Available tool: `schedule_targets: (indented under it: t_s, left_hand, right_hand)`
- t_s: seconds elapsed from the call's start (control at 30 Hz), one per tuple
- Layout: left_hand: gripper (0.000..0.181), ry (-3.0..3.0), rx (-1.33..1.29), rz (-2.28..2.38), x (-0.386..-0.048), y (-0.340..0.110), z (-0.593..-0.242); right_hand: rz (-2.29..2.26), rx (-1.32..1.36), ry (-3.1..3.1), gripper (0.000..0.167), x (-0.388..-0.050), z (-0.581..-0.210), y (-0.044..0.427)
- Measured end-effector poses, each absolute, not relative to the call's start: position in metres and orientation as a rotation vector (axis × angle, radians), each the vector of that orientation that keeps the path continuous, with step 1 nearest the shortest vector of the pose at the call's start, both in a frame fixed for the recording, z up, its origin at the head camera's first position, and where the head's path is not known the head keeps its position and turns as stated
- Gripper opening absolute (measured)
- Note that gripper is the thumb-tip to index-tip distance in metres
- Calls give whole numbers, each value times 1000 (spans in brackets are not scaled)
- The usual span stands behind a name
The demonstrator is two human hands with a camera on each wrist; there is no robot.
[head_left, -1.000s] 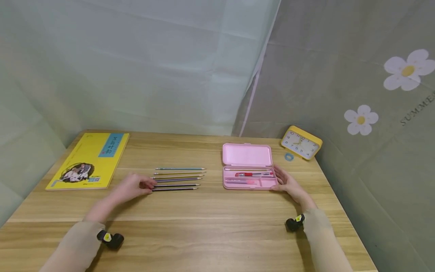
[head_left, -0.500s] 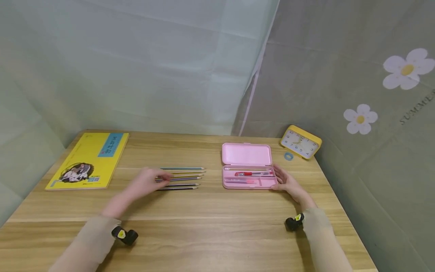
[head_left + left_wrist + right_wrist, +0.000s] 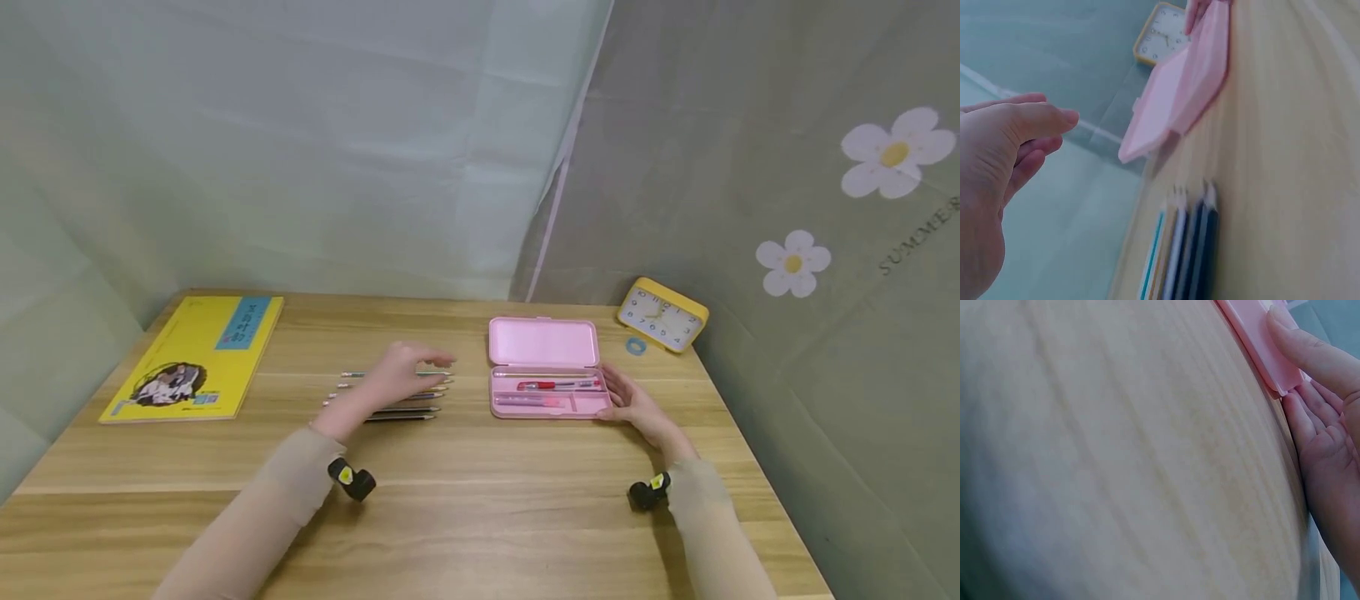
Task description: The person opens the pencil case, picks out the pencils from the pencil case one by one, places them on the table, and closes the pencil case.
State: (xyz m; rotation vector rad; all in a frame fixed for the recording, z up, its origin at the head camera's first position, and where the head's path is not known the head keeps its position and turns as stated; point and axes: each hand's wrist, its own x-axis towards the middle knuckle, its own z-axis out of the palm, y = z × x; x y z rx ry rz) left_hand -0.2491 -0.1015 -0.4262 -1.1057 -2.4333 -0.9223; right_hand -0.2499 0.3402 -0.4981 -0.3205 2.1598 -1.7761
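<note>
My left hand [image 3: 396, 375] is raised over a row of several pencils [image 3: 408, 417], its fingers loosely bent with nothing between them. In the left wrist view the pencils' sharpened tips [image 3: 1210, 199] lie below and apart from this hand [image 3: 1019, 134]. A pink pencil case [image 3: 543, 342] lies with its lid laid back, right of the pencils. Inside it are a pencil, a red-and-clear pen [image 3: 551, 386] and a pinkish stick-like item [image 3: 528, 402]. My right hand [image 3: 637, 410] holds the case's right end, thumb at the front corner [image 3: 1282, 317] and fingers along the side.
A yellow alarm clock [image 3: 663, 315] stands at the back right, with a small blue ring [image 3: 636, 346] before it. A yellow book [image 3: 202, 350] lies at the left. Curtains [image 3: 337, 150] hang behind the wooden table [image 3: 480, 517].
My left hand has moved right and away from me, from the pencils' left ends to above their right half, and lifted. The right hand has stayed on the pencil case.
</note>
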Motion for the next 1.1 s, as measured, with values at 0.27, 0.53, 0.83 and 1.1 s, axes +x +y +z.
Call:
schedule_targets:
  t_s: [0.27,0.53,0.83,1.1]
  left_hand:
    - [26,-2480,-1120,-958,-268,-62,-411]
    - [37,-2589,-1046,-965,-278,-27,-399]
    - [38,-2717,-1125,-863,-289,1,-411]
    - [37,-2832,-1133,-962,-299,9,-427]
  right_hand:
    - [-1771,-347,2162,101,-250,-501,339]
    - [-1773,-332,2160,97,-250,-501,338]
    - [-1782,-321,2157,96,-251,-502,339]
    - [-1790,-313,2154,97,-251,-502,341]
